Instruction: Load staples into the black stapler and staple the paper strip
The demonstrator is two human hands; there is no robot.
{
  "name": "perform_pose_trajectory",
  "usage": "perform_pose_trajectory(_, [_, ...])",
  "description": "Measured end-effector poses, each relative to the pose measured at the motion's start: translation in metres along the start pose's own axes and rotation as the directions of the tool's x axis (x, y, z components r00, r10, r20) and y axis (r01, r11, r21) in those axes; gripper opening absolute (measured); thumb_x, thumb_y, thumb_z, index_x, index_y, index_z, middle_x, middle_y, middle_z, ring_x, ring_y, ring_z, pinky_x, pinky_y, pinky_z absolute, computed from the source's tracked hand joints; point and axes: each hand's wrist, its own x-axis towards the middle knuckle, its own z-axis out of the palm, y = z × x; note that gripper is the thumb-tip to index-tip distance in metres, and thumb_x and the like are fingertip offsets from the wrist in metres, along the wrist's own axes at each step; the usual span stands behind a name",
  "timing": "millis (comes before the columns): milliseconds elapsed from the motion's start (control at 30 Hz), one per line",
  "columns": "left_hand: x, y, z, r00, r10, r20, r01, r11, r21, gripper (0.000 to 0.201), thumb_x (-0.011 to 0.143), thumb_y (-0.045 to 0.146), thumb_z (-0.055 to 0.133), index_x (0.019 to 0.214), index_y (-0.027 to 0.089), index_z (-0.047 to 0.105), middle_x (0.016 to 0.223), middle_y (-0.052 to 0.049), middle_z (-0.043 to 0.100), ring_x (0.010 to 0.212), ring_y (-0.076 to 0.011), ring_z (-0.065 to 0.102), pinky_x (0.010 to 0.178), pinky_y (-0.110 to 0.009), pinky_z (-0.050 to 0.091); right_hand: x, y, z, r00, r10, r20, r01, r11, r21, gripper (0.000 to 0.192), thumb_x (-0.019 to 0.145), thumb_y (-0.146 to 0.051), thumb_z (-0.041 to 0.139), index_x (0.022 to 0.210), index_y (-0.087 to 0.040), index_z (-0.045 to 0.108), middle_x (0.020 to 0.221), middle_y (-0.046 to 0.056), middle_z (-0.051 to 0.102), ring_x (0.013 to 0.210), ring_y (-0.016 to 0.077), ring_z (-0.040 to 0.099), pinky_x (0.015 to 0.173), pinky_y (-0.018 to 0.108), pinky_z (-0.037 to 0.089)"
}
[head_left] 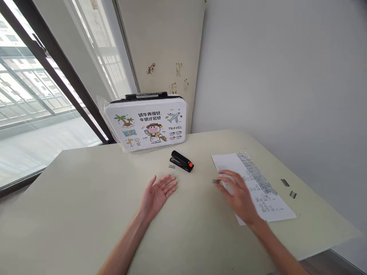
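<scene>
My left hand [156, 196] lies palm up over the table, its fingers stretched out and nothing in it. A black stapler [181, 161] with an orange end rests on the table just beyond those fingertips. Beside the stapler is a small grey strip of staples [171, 166]. My right hand [236, 194] pinches another grey staple strip [215, 181] between thumb and fingertips, slightly blurred. Under and behind that hand are printed sheets of paper [275, 212], partly covered by it.
Two more short staple strips [285, 182] lie near the table's right edge. A white cartoon-printed suitcase [149, 124] in clear plastic stands at the back of the pale table [86, 198]. A window is on the left, a grey wall on the right.
</scene>
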Motion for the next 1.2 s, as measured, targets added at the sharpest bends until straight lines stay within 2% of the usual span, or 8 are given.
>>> perform_pose_trajectory(233, [0.004,-0.001,0.004,0.997,0.005,-0.080,-0.004,1.000,0.015,0.031,0.102,0.033,0.059,0.108,0.008,0.077,0.107,-0.017,0.078,0.094,-0.0252,0.076,0.090,-0.037,0.059,-0.054,0.145,-0.101,0.914,0.332,-0.234,-0.401,0.830,-0.387,0.048,0.097,-0.069,0.047,0.101,-0.029,0.073,0.127,0.015,0.069,0.119,0.0370,0.061,0.102,0.058,0.046])
perform_pose_trajectory(500, [0.004,0.000,0.006,0.997,0.016,-0.073,-0.013,0.999,0.049,0.023,0.099,0.026,0.064,0.105,0.008,0.076,0.098,-0.014,0.077,0.087,-0.0225,0.074,0.086,-0.034,0.059,-0.078,0.184,-0.115,0.803,0.530,-0.273,-0.593,0.665,-0.454,0.062,0.083,-0.077,0.044,0.094,-0.025,0.075,0.130,0.018,0.066,0.120,0.0486,0.055,0.091,0.068,0.045])
perform_pose_trajectory(600, [0.005,0.001,0.005,0.997,0.021,-0.070,-0.017,0.998,0.054,0.022,0.098,0.026,0.066,0.104,0.008,0.076,0.096,-0.013,0.076,0.085,-0.0216,0.074,0.085,-0.033,0.059,-0.072,0.171,-0.110,0.779,0.541,-0.318,-0.627,0.653,-0.426,0.060,0.083,-0.075,0.046,0.096,-0.023,0.075,0.128,0.019,0.067,0.120,0.0504,0.055,0.092,0.070,0.044])
perform_pose_trajectory(733, [0.006,0.000,0.005,0.998,0.026,-0.057,-0.022,0.998,0.062,0.020,0.095,0.026,0.068,0.104,0.008,0.074,0.096,-0.012,0.074,0.084,-0.0203,0.071,0.083,-0.033,0.058,-0.057,0.129,-0.099,0.862,0.437,-0.257,-0.504,0.794,-0.340,0.049,0.090,-0.064,0.049,0.105,-0.023,0.071,0.126,0.017,0.068,0.122,0.0424,0.058,0.100,0.063,0.047])
perform_pose_trajectory(833, [0.005,-0.001,0.008,0.999,0.035,-0.031,-0.033,0.997,0.063,0.012,0.092,0.023,0.071,0.090,0.012,0.069,0.083,-0.005,0.067,0.071,-0.0147,0.063,0.072,-0.028,0.056,-0.048,0.076,-0.079,0.895,0.443,-0.056,-0.446,0.876,-0.185,0.039,0.095,-0.059,0.052,0.110,-0.027,0.070,0.123,0.010,0.072,0.114,0.0317,0.066,0.087,0.045,0.056])
perform_pose_trajectory(933, [0.002,-0.002,0.010,0.999,0.042,-0.001,-0.042,0.997,0.070,0.030,0.089,0.020,0.075,0.068,0.017,0.053,0.065,0.004,0.046,0.055,-0.0084,0.045,0.056,-0.023,0.046,-0.041,0.013,-0.049,0.824,0.484,0.295,-0.533,0.838,0.114,0.035,0.100,-0.057,0.054,0.108,-0.027,0.069,0.107,0.008,0.075,0.089,0.0245,0.070,0.063,0.031,0.054])
perform_pose_trajectory(1033, [-0.003,-0.003,0.009,0.999,0.048,0.012,-0.049,0.993,0.103,0.044,0.087,0.020,0.078,0.063,0.020,0.041,0.060,0.008,0.031,0.050,-0.0071,0.032,0.050,-0.022,0.039,-0.032,-0.036,-0.015,0.760,0.315,0.568,-0.562,0.758,0.330,0.034,0.104,-0.052,0.049,0.094,-0.025,0.065,0.077,0.001,0.071,0.057,0.0155,0.062,0.056,0.027,0.049])
perform_pose_trajectory(1200, [-0.007,-0.005,0.002,0.999,0.041,0.013,-0.042,0.984,0.173,0.054,0.080,0.020,0.083,0.062,0.023,0.033,0.057,0.012,0.017,0.047,-0.0062,0.013,0.044,-0.022,0.028,-0.005,-0.064,0.034,0.768,0.118,0.629,-0.457,0.789,0.410,0.036,0.103,-0.042,0.052,0.072,-0.023,0.051,0.055,-0.005,0.057,0.049,0.0115,0.049,0.053,0.025,0.037])
